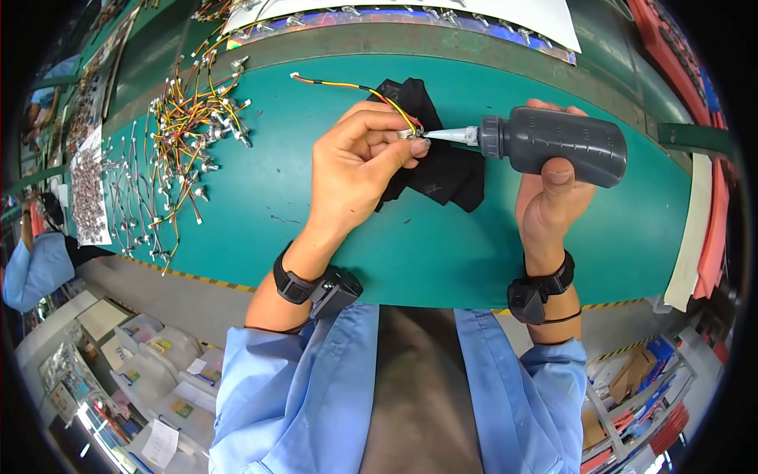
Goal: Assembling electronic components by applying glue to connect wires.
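Over green mat [474, 253], bottle [553, 141] lies level, nozzle pointing left.

A green work mat [442, 261] covers the bench, edged at the near side by a yellow-and-black striped strip [197, 278]. A black cloth [450, 178] lies on the mat near its centre. At the left, a tangled pile of red, yellow and black wire leads [193, 118] rests on the mat, with further leads laid out in rows beside it. A white sheet [545, 17] lies along the far edge. Red foam pieces [714, 229] are stacked at the right. Plastic bins [158, 347] stand below the bench at lower left.
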{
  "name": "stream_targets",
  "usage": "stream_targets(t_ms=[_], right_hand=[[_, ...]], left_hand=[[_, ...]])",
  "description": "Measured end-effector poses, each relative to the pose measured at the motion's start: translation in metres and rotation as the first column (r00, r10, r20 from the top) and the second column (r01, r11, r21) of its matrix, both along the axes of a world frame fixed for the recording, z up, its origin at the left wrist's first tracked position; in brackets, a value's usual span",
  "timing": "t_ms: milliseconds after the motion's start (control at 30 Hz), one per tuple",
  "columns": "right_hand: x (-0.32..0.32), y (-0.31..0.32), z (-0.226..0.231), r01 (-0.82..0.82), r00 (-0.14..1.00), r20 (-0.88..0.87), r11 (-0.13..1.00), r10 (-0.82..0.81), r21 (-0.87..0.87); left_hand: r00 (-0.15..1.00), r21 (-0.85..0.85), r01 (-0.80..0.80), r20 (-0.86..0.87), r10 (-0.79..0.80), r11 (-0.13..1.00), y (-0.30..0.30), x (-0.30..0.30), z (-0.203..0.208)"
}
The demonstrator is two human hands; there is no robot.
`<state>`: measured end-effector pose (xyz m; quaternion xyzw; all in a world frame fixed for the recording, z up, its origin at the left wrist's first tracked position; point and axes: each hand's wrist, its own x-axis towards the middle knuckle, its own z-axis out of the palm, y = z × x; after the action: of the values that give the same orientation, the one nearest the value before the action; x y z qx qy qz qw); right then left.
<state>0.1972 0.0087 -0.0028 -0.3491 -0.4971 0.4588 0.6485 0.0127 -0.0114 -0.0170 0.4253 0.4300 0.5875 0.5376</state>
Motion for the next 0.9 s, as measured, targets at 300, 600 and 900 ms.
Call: stream_targets(t_ms=[300, 600, 900], right_hand=[[-0.003, -0.0029, -0.0004, 0.042, 0.999, 0.011, 0.999, -0.042, 0.013], [-0.0055, -0.0038, 0.0005, 0.039, 0.999, 0.009, 0.999, -0.039, 0.015], [-0.0057, -0.0029, -0.0023, 0.042, 0.999, 0.003, 0.999, -0.042, 0.023]], left_hand=[[1.0, -0.023, 0.03, 0.01, -0.03, 0.999, -0.0003, -0.0019, 0.0028], [0.999, -0.029, 0.034, 0.009, -0.034, 0.999, -0.0005, -0.002, 0.0032], [0.999, -0.027, 0.042, 0.005, -0.041, 0.999, -0.0006, -0.0015, 0.0015]])
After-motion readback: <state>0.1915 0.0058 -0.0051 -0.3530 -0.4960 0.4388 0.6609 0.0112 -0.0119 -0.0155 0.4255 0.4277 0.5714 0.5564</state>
